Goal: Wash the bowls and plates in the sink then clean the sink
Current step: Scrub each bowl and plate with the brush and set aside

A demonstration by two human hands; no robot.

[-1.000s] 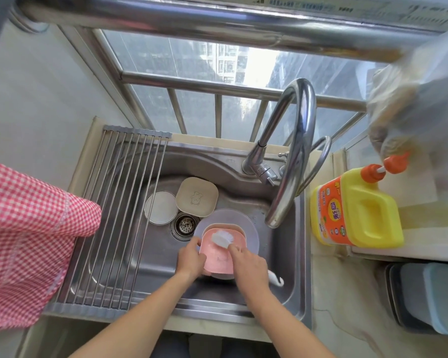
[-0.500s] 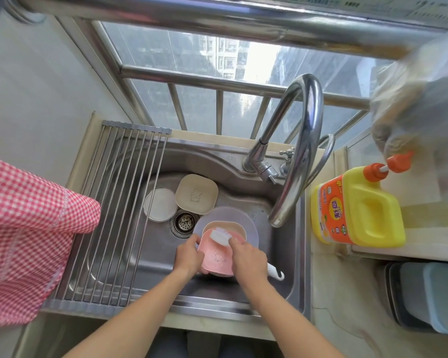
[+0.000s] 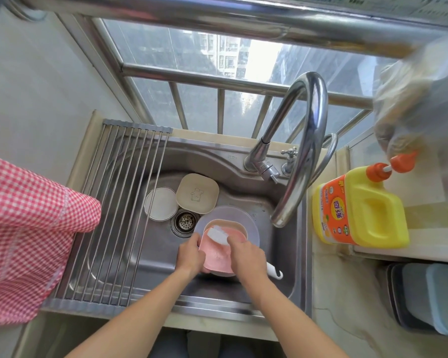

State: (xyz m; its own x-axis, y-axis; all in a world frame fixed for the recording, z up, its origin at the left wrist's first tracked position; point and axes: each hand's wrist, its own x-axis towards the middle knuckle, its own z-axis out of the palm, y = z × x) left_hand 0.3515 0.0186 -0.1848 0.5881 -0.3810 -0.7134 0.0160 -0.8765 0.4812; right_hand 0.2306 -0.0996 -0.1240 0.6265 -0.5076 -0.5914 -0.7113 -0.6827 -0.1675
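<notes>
**Scrubbing the pink dish: brush stroke in progress**

Head view. Over the last second the brush head [image 3: 218, 234] has travelled from the middle of the pink dish [image 3: 216, 257] to its far edge, and the dish has tilted up toward me off the stack beneath. I read this as an active scrub stroke on the first item; the washing stage is early, and sink cleaning has not begun.

Hand state. My left hand [image 3: 189, 257] grips the left rim of the pink dish, fingers curled round its edge. My right hand [image 3: 246, 257] is clamped round the brush handle, whose white hooked end [image 3: 274, 272] sticks out toward the lower right. The two hands sit close together, on either side of the dish, just below the centre of the frame.

Task items. The pink dish sits over a beige bowl [image 3: 239, 226], which rests on a pale lilac plate [image 3: 251, 223] in the sink [image 3: 145, 262]. The brush head touches the pink dish at its upper left. A beige square plate [image 3: 197, 193] and a white round plate [image 3: 161, 204] lie untouched toward the upper left of the basin, apart from both hands, beside the drain [image 3: 186, 220].

Surroundings. The faucet [image 3: 299, 151] arches above the stack; no running water is discernible. A yellow detergent bottle [image 3: 360, 210] stands at right, a roll-up rack [image 3: 119, 210] covers the sink's left part.
</notes>
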